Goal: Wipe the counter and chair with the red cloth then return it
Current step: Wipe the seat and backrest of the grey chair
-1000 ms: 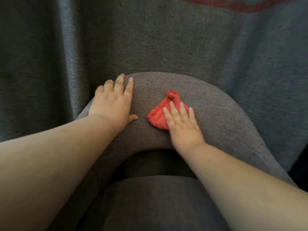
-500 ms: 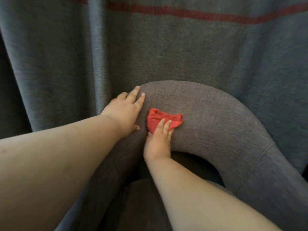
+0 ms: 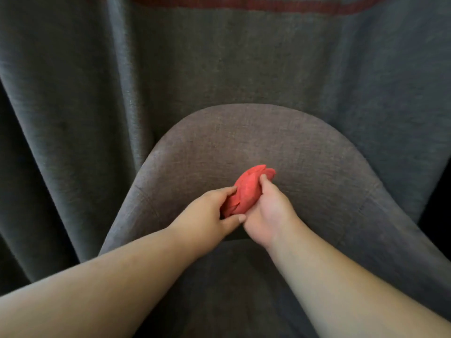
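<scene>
Head view, working outward from the wearer: two bare forearms reach forward over the grey upholstered seat of the chair (image 3: pixel 244 289) and meet just in front of its curved backrest. The left hand (image 3: pixel 207 218) has its fingers curled round the near, lower end of the red cloth (image 3: pixel 246 191), with the thumb tucked beneath. The right hand (image 3: pixel 268 215) closes on the cloth from the other side, its thumb pressing into the upper part of the bundle. The two hands touch at their near edges, so the cloth is bunched between them. Whether it is lifted clear of the backrest or resting against it cannot be told from this angle.

Beyond the hands the rounded top of the backrest is bare, and behind it hangs a dark grey curtain (image 3: pixel 170 69) in loose folds, with a red stripe (image 3: pixel 244 3) along the upper edge of the picture.

By my reading, this falls within the chair-wiping step: the cloth is being gathered or refolded, not pressed flat. The next move probably calls for one hand to take the bundle alone and flatten it on an unwiped part of the chair, or carry it back if the chair is done. No counter is in view.
</scene>
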